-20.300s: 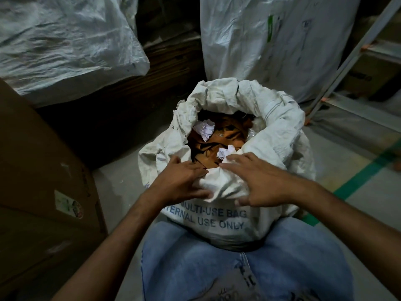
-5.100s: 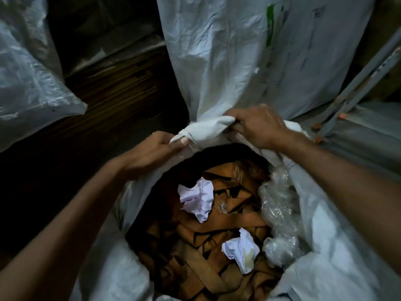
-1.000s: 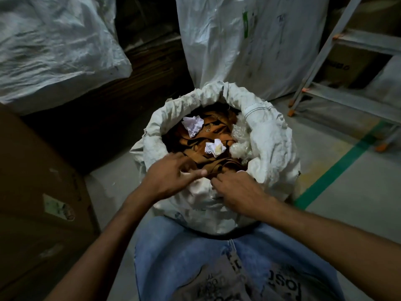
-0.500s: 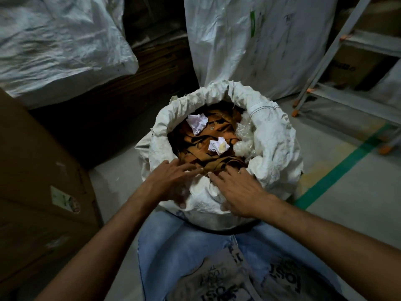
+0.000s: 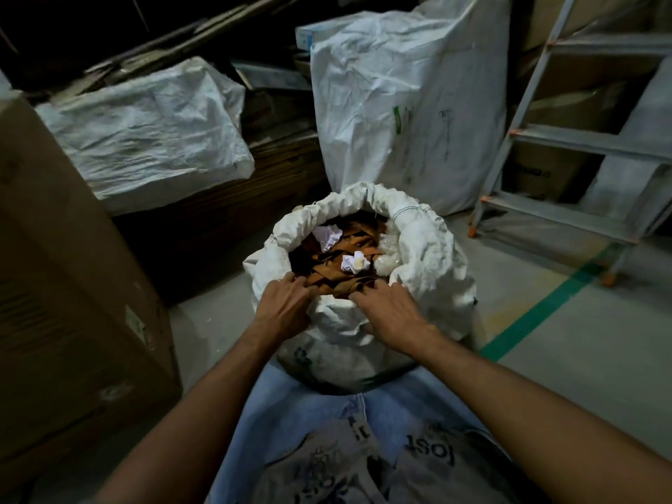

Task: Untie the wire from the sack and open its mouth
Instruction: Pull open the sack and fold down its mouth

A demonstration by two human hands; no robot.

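A white woven sack (image 5: 429,281) stands on the floor between my knees. Its mouth is open and the rim is rolled down into a thick collar. Inside lie brown strips (image 5: 349,241), two crumpled white papers (image 5: 327,237) and some clear plastic (image 5: 387,261). My left hand (image 5: 285,309) grips the near rim on the left, fingers curled over its edge. On the near rim at the right, my right hand (image 5: 387,309) has its fingertips tucked inside. No wire is visible.
A large cardboard box (image 5: 62,292) stands close on the left. Two filled white sacks sit behind, one lying at the left (image 5: 145,132), one upright (image 5: 407,100). A metal stepladder (image 5: 567,140) stands at the right. A green floor line (image 5: 538,311) runs diagonally.
The view has pulled back and up. Both hands have slid a little forward on the near rim, fingers now curled over its inner edge.
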